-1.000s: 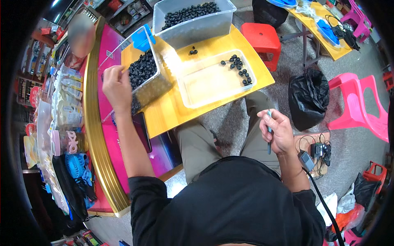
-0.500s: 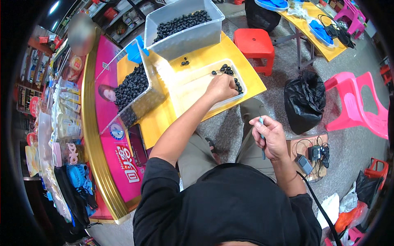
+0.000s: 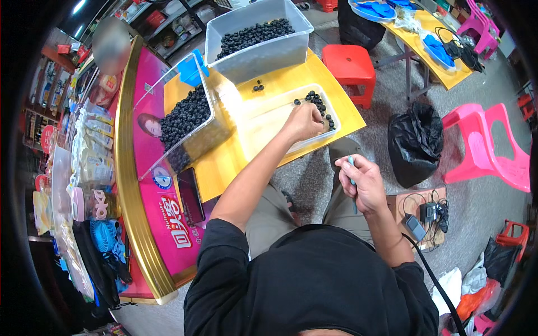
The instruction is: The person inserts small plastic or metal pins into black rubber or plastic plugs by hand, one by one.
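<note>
The left hand (image 3: pixel 305 122) is being held low over the right end of a shallow clear plastic tray (image 3: pixel 266 119), its fingers being bunched and turned downward; whether a piece is being pinched cannot be told, since the tips are being partly hidden. Just beyond and to the right of those fingers, black bead-like pieces (image 3: pixel 316 101) are being held in the tray. Nearer the body, to the right of the left fingers, a slim teal pen-shaped tool (image 3: pixel 351 162) is being pinched by the thumb and curled fingers of the right hand (image 3: pixel 364 182), apart from the tray. Well to the left of the left fingers, a heap (image 3: pixel 185 120) of similar pieces is being contained by a deep clear bin (image 3: pixel 212 131). Farther beyond the left fingers, another heap (image 3: pixel 255 36) is being contained by a translucent tub (image 3: pixel 252 63). Between, three loose pieces (image 3: pixel 258 87) are being supported by the yellow tabletop (image 3: pixel 224 179).
</note>
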A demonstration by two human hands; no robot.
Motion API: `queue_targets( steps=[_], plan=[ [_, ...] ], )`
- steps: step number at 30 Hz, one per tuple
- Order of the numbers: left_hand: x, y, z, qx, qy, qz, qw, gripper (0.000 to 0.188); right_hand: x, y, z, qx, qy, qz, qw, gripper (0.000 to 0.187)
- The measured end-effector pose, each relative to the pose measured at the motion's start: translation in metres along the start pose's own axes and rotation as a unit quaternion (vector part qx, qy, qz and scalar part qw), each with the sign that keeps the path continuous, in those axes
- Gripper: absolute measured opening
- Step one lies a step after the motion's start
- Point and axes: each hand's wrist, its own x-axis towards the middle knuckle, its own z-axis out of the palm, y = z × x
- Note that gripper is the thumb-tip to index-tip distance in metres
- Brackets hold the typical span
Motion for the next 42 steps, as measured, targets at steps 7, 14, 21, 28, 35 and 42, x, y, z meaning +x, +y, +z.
queue_targets(
  steps=[7, 14, 21, 28, 35, 42],
  plan=[
    [-0.040, -0.003, -0.007, -0.337, 0.064, 0.089, 0.935, 0.020, 0.015, 0.001, 0.008, -0.040, 0.015, -0.022, 0.999, 0.014],
    [-0.119, 0.030, -0.011, -0.318, 0.134, 0.172, 0.923, 0.020, 0.018, 0.002, 0.029, -0.018, -0.014, -0.068, 0.997, 0.014],
    [-0.150, 0.041, -0.015, -0.324, 0.172, 0.180, 0.913, 0.027, 0.008, 0.002, 0.047, -0.013, -0.056, -0.064, 0.996, 0.011],
    [-0.163, 0.042, -0.012, -0.349, 0.198, 0.171, 0.900, 0.028, 0.001, 0.003, 0.053, -0.001, -0.073, -0.052, 0.996, 0.011],
    [-0.171, 0.052, -0.016, -0.219, 0.254, 0.191, 0.923, 0.026, -0.001, 0.003, 0.060, -0.107, -0.057, -0.113, 0.986, 0.012],
    [-0.171, 0.041, -0.012, -0.300, 0.224, 0.185, 0.909, 0.022, -0.004, 0.005, 0.051, -0.052, -0.078, -0.057, 0.994, 0.011]
  ],
)
